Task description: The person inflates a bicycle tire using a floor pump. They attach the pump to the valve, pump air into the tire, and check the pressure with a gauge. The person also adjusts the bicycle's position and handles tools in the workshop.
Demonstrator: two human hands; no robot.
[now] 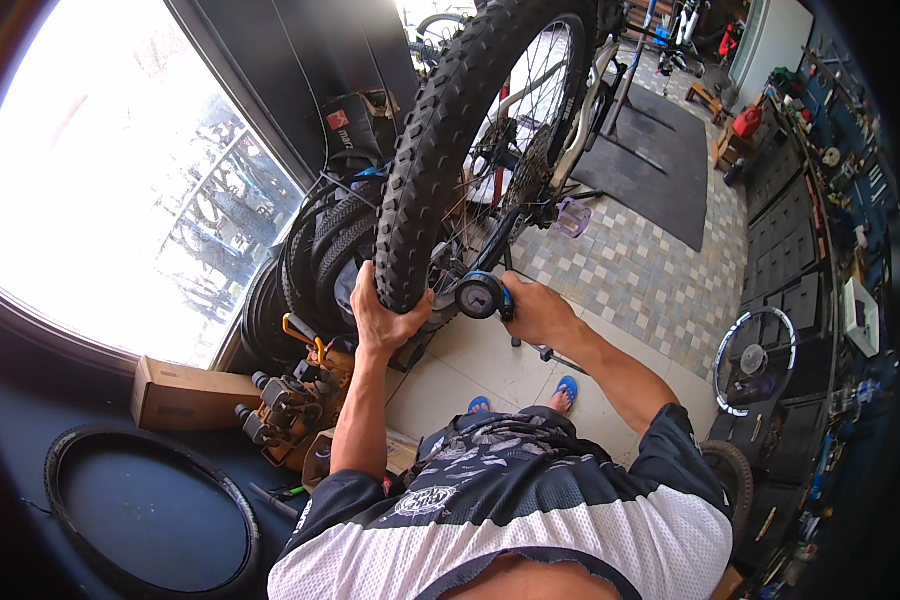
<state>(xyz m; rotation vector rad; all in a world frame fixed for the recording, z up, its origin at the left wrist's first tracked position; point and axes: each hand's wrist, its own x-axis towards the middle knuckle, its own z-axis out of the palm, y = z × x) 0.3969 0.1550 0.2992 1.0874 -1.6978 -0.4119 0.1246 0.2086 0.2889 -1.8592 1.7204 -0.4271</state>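
A knobby black bicycle tire (425, 150) on its wheel rises in front of me, the bike raised off the floor. My left hand (382, 318) is closed around the tire's near lower end, thumb on the right side and fingers on the left. In my right hand (542, 314) is a tire inflator with a round black gauge (479, 296), held beside the rim, right of the tire. Whether its nozzle sits on the valve cannot be made out. Beyond the hands are the wheel's spokes, the rear cassette (532, 170) and a purple pedal (573, 217).
Spare tires (320, 240) lean by the window at left. An orange machine (305, 400) and a cardboard box (192, 393) stand below them. A loose tire (150, 432) lies lower left. Along the right runs a workbench with black drawers (776, 215), a rim (755, 360) leaning against it.
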